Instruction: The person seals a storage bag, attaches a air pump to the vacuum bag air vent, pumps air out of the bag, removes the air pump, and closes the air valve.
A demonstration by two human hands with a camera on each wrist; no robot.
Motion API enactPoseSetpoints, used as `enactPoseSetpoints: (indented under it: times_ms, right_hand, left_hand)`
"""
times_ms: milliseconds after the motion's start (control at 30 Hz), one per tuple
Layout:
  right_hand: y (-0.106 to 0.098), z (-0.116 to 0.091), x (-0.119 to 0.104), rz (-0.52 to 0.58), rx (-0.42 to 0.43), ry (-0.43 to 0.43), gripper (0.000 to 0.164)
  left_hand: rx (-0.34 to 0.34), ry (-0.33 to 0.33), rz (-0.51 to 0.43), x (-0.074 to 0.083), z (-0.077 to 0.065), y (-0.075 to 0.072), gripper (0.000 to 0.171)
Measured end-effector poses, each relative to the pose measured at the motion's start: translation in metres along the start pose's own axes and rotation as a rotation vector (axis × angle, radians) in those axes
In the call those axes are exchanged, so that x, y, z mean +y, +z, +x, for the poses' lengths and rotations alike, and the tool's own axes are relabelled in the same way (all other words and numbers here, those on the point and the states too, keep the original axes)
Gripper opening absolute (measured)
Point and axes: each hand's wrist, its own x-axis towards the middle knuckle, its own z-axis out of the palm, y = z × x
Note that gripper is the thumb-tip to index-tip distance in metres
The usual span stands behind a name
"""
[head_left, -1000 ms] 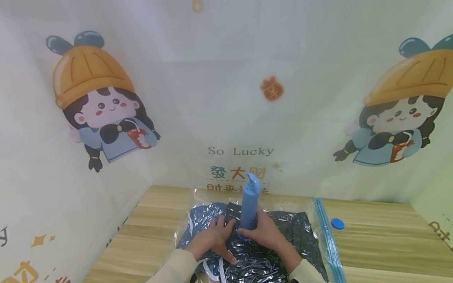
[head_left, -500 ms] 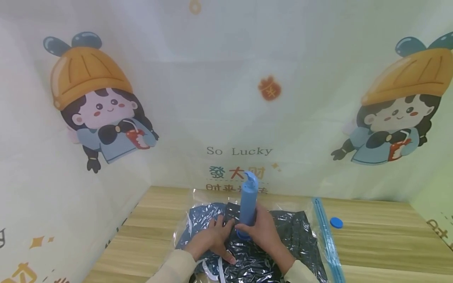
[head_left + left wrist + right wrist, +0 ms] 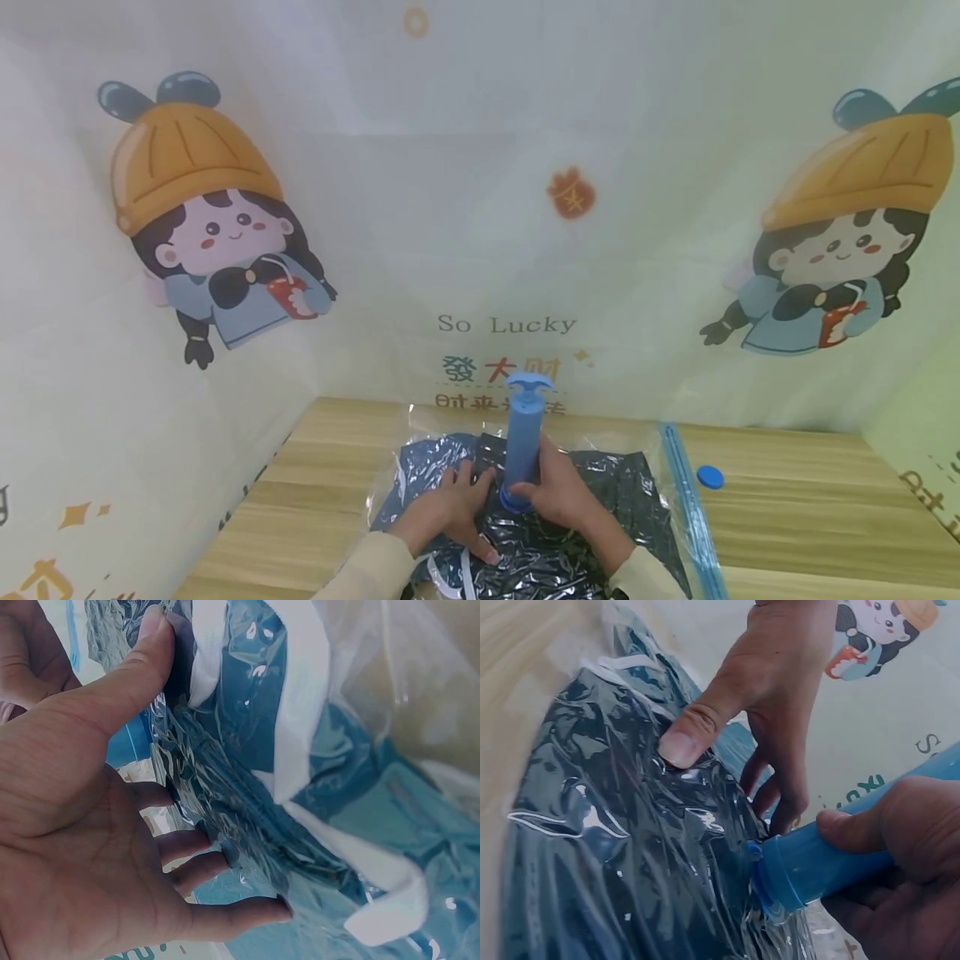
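A clear vacuum storage bag [image 3: 622, 492] holding dark and blue clothes lies on the wooden table, its plastic wrinkled tightly over them. Upright on the bag stands a blue hand pump [image 3: 524, 442], its base against a blue valve ring [image 3: 765, 881]. My right hand [image 3: 562, 492] grips the pump low on its barrel, thumb across the front. My left hand [image 3: 453, 508] rests on the bag just left of the pump, fingers spread and pressing the plastic. White straps [image 3: 300, 712] show through the film beside the left hand in the left wrist view.
A round blue cap [image 3: 710, 477] lies on the wooden table [image 3: 802, 500] right of the bag. The bag's blue zip edge [image 3: 690, 500] runs along its right side. A printed cloth [image 3: 480, 233] hangs behind the table.
The pump's handle has turned from edge-on to broadside, showing its T shape. Both hands stay in nearly the same place on the pump and bag.
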Motion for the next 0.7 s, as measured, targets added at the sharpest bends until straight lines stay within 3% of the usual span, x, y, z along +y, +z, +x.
enactPoseSetpoints:
  times_ms: [167, 400, 600, 700]
  right_hand:
    - [-0.005, 0.003, 0.0, 0.073, -0.092, 0.001, 0.073]
    - [-0.012, 0.007, 0.007, 0.172, -0.202, 0.006, 0.077]
    - [-0.012, 0.004, 0.013, 0.169, -0.213, -0.004, 0.087]
    - [-0.008, 0.004, 0.014, 0.167, -0.164, 0.008, 0.093]
  left_hand:
    - [0.006, -0.004, 0.0, 0.004, -0.007, -0.007, 0.117]
    - [-0.021, -0.043, -0.026, 0.003, -0.005, -0.006, 0.118]
    - [-0.033, -0.04, -0.019, 0.002, -0.002, -0.002, 0.118]
    - [-0.037, -0.045, -0.016, 0.002, -0.002, -0.002, 0.118]
